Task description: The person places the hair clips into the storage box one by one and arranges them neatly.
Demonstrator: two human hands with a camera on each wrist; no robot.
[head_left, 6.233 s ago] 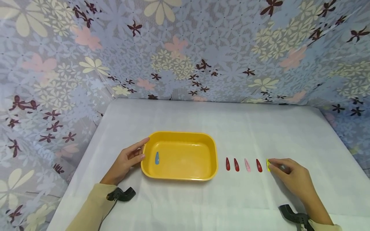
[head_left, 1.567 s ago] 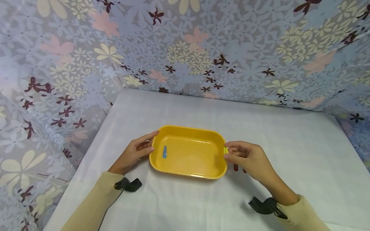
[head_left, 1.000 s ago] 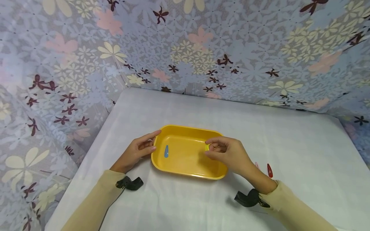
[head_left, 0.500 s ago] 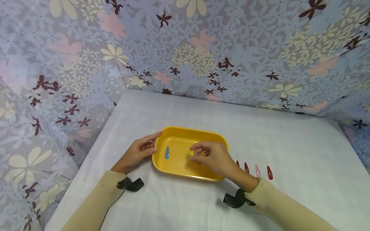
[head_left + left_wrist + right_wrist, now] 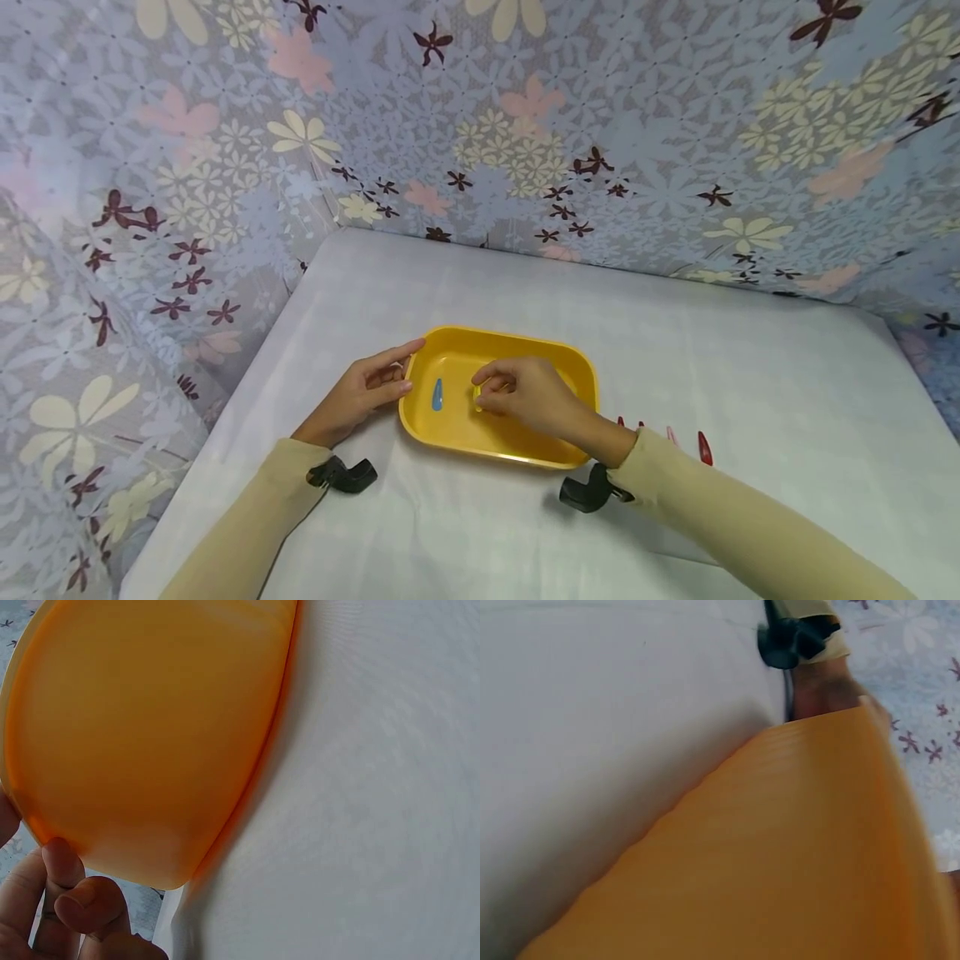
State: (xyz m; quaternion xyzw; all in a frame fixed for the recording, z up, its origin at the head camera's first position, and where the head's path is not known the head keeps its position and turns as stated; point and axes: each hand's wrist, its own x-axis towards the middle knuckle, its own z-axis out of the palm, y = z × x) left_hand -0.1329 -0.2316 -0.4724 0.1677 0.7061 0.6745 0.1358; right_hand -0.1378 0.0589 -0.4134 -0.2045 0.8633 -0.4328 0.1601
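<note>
Floral cloth hangs left of and beyond both grips, over a white table. The left hand grips the left end of the yellow tray, which lies lengthwise left to right. Inside, left of the right hand's pinch, a blue clip points its narrow end away from the person. The right hand pinches a yellow clip within the tray, long axis near to far; floor contact is unclear. Right of it, red clips and a pink clip lie on the table.
</note>
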